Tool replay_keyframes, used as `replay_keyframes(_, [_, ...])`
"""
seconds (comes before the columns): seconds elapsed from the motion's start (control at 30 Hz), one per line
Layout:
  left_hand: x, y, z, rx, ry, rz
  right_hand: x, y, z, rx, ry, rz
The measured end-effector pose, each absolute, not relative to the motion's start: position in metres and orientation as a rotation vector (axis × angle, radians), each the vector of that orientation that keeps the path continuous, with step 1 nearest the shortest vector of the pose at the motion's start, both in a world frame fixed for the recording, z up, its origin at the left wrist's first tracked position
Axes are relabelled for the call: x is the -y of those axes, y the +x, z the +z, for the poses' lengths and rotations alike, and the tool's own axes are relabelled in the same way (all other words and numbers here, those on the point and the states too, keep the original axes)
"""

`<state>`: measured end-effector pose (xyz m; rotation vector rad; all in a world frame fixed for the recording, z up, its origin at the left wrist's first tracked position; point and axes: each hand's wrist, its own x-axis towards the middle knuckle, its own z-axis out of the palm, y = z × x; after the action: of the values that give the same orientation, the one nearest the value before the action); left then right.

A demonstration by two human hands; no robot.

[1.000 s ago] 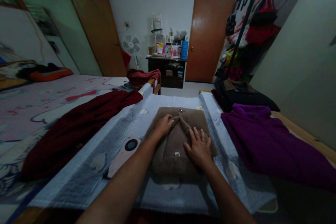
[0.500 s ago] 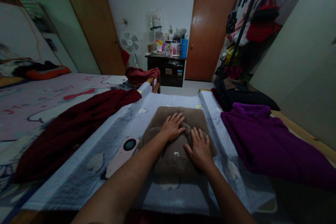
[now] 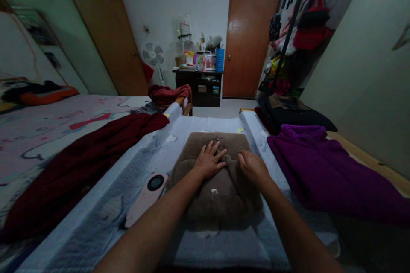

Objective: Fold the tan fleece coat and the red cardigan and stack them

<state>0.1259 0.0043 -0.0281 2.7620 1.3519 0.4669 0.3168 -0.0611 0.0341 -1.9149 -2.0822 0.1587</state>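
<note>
A brown fleecy garment (image 3: 209, 209) lies folded on the pale blue bed cover (image 3: 209, 251), with a small white tag (image 3: 214, 191) near its middle and a shiny ornament (image 3: 217, 138) at its far edge. My left hand (image 3: 209, 161) rests flat on the garment's upper part, fingers spread. My right hand (image 3: 253, 168) is closed at the garment's right side, its fingers curled on the cloth; the fingertips are partly hidden. A pink phone (image 3: 145, 200) with a round black camera ring lies left of the garment, beside my left forearm.
To the left, a dark red garment (image 3: 86, 166) lies along the bed's edge. A folded purple jacket (image 3: 333, 170) and a dark folded garment (image 3: 296, 113) lie on the right. A wooden bed corner (image 3: 188, 106), a fan (image 3: 153, 54) and a dark cabinet (image 3: 197, 89) stand farther off.
My right hand has gone from lying flat with fingers spread to curled at the garment's right side. My left hand stays flat on it. The view has shifted slightly.
</note>
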Motion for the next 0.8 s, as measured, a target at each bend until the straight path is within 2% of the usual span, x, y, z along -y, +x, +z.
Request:
replay_keyframes(0.1, [-0.005, 0.126, -0.034, -1.364, 2.839, 0.465, 0.024, 0.308, 0.022, 2.153, -1.766, 0.044])
replay_keyframes(0.3, [-0.006, 0.127, -0.039, -1.360, 2.875, 0.451, -0.018, 0.306, -0.016, 2.271, -1.809, 0.088])
replay_keyframes(0.8, [-0.004, 0.129, -0.041, -1.376, 2.862, 0.469, -0.079, 0.318, -0.010, 2.198, -1.969, 0.148])
